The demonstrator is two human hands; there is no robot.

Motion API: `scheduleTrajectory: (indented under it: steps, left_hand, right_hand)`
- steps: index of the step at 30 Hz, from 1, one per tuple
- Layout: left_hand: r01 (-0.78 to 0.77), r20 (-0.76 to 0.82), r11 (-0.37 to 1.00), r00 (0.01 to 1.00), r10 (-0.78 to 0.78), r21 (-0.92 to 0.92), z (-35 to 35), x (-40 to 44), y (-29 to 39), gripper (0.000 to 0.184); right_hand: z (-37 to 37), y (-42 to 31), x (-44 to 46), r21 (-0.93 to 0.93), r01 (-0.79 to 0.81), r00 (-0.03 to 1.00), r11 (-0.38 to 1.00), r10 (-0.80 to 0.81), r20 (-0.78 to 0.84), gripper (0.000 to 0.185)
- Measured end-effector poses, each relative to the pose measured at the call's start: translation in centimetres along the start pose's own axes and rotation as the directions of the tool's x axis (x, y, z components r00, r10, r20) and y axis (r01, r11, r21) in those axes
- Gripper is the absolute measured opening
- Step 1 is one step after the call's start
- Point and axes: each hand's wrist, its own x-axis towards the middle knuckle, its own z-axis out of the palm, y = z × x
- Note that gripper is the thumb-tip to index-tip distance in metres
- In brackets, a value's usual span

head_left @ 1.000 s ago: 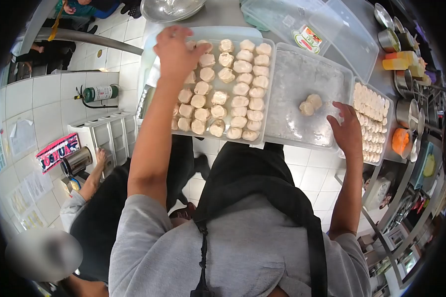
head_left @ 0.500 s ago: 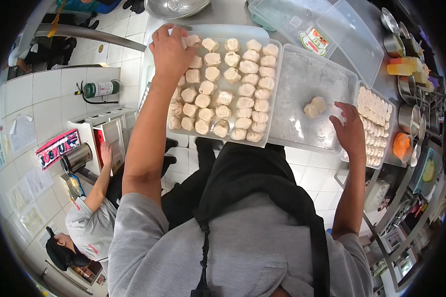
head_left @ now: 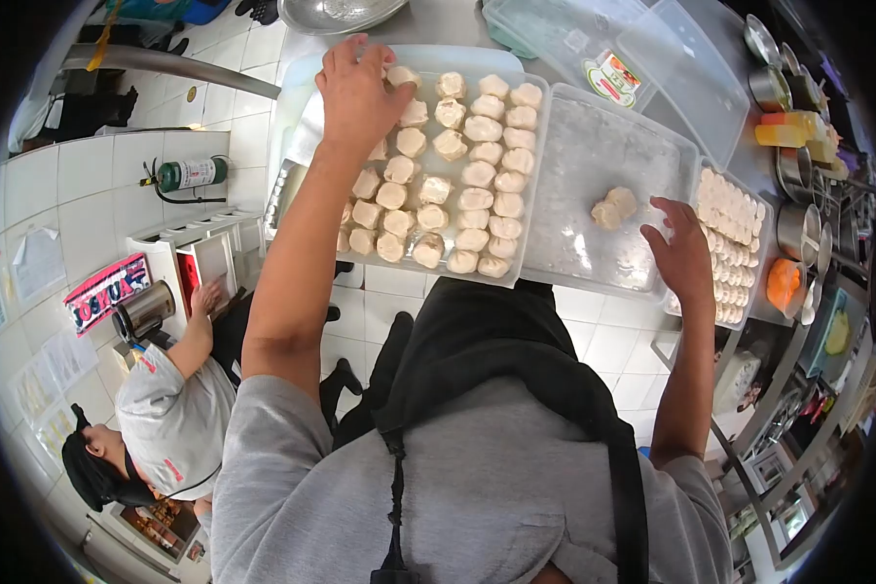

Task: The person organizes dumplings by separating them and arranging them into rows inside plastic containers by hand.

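My left hand (head_left: 363,92) reaches over the far left corner of a pale plastic tray (head_left: 541,185) filled with rows of dough balls (head_left: 396,197). Its thumb and index finger curve around a dough ball (head_left: 402,76); the palm hides whatever lies beneath. To the right, a second tray (head_left: 565,146) holds two dough balls (head_left: 614,207) touching each other. Beside them, over that tray's right edge, my right hand (head_left: 680,243) hovers with fingers apart and nothing in them.
A third tray (head_left: 731,248) with rows of dough pieces stands farther right. Clear plastic lids (head_left: 686,83) and a metal bowl (head_left: 343,12) lie behind. Metal pots (head_left: 798,229) line the right side. A co-worker (head_left: 165,419) stands at the left.
My left hand has moved right along the tray's far end, its thumb and index finger now around a dough ball. My right hand has barely moved. The co-worker has shifted slightly.
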Motion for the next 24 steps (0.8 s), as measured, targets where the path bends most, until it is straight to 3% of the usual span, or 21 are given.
scheduleTrajectory:
  steps: [5,8,11,14,18,24]
  left_hand:
    - [0.008,-0.021,1.000,1.000,-0.009,-0.026,-0.5,-0.3,0.7,0.040]
    - [-0.018,0.043,0.997,0.999,0.015,0.071,-1.1,0.0,-0.1,0.039]
    - [-0.079,0.093,0.996,0.993,0.075,0.045,-1.4,0.6,-0.2,0.035]
    - [-0.172,0.037,0.983,0.984,0.174,-0.066,-0.9,0.9,1.7,0.033]
    - [-0.107,0.051,0.994,0.993,0.107,-0.004,1.2,1.4,5.3,0.040]
    - [-0.006,0.001,1.000,1.000,0.006,0.021,1.4,1.8,3.4,0.040]
  right_hand:
    - [0.0,0.7,-0.5,-0.010,-0.013,1.000,1.000,0.013,-0.010,0.048]
    - [0.1,0.6,-0.8,-0.009,-0.045,0.999,0.999,0.045,-0.005,0.048]
    - [0.3,0.7,-0.8,-0.004,-0.055,0.998,0.998,0.055,-0.005,0.049]
    - [0.6,1.2,-0.6,-0.010,-0.031,1.000,0.999,0.031,-0.002,0.051]
    - [0.8,0.6,-0.5,-0.007,-0.024,1.000,1.000,0.024,-0.005,0.051]
    - [0.3,0.6,-1.0,-0.004,-0.065,0.998,0.998,0.065,0.013,0.050]
